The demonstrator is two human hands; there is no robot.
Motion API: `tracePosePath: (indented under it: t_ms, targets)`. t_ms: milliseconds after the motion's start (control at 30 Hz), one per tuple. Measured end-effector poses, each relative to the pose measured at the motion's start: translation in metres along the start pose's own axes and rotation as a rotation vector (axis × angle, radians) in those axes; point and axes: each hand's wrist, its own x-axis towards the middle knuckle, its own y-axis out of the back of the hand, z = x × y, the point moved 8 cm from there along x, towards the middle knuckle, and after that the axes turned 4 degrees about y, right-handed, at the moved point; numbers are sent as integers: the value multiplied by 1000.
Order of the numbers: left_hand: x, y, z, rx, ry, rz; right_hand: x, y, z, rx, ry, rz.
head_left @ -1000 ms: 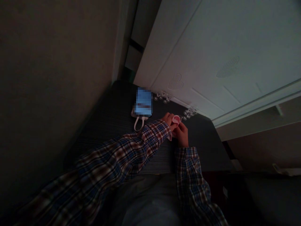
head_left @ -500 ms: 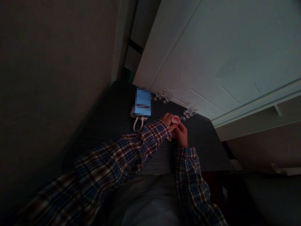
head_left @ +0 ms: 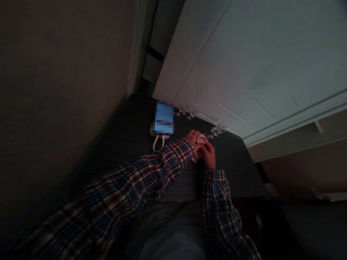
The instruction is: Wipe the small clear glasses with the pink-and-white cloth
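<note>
Close together above the dark table (head_left: 121,144), my two hands meet around a pink cloth (head_left: 201,139). My left hand (head_left: 192,137) is closed on the cloth, its fingers wrapped round the far side. My right hand (head_left: 209,155) is closed at the near right side, with its fingertips against the cloth. A thin clear edge shows beside the cloth; whether it belongs to a small glass in the hands cannot be made out. Just beyond the hands stands a group of small clear glasses (head_left: 218,129). Another group of small clear glasses (head_left: 186,112) is farther back.
A lit phone (head_left: 163,119), its screen blurred, lies on the table left of the hands, with a pale strap loop (head_left: 158,143) at its near end. A white panel with heart patterns (head_left: 230,72) rises behind the table. A wall (head_left: 67,90) borders the left.
The pink cloth has shifted between my hands: its open, cup-like fold now looks more closed and bunched. Both hands stay nearly in place. The view has moved very slightly.
</note>
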Motion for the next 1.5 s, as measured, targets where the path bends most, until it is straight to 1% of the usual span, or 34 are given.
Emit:
tracePosePath:
  t_ms: [200, 367, 500, 600, 733, 867, 1033, 1133, 1233, 1300, 1433, 1500]
  targets:
    - [0, -6, -4, -18, 5, -3, 1, 2, 0, -18, 14, 3]
    - [0, -5, -4, -49, -2, -9, 0, 0, -6, -52, 49, 21]
    - [1, 0, 1, -86, -39, -3, -2, -1, -18, -189, 117, 45]
    - [2, 5, 1, -104, -13, 30, -3, -1, -23, -276, 148, 56]
    - [3, 8, 0, -99, 16, 63, -1, 0, -21, -281, 142, 54]
    - [0, 3, 3, -66, -41, 34, 0, 1, -17, -290, 123, 44]
    - [-3, -1, 1, 2, -15, -4, 0, -1, -17, -226, 106, 20]
    - [-1, 3, -1, -41, 14, 34, 0, -1, -14, -211, 79, 28]
    - [2, 8, -9, -101, 86, 99, -1, 0, -13, -219, 77, 43]
    - [4, 8, -14, -115, 121, 121, 0, 0, -12, -219, 89, 37]
    - [4, 0, -14, -64, 83, 92, 0, 2, -14, -255, 110, 43]
    - [4, 0, -14, -68, 65, 109, 0, 3, -15, -275, 114, 44]
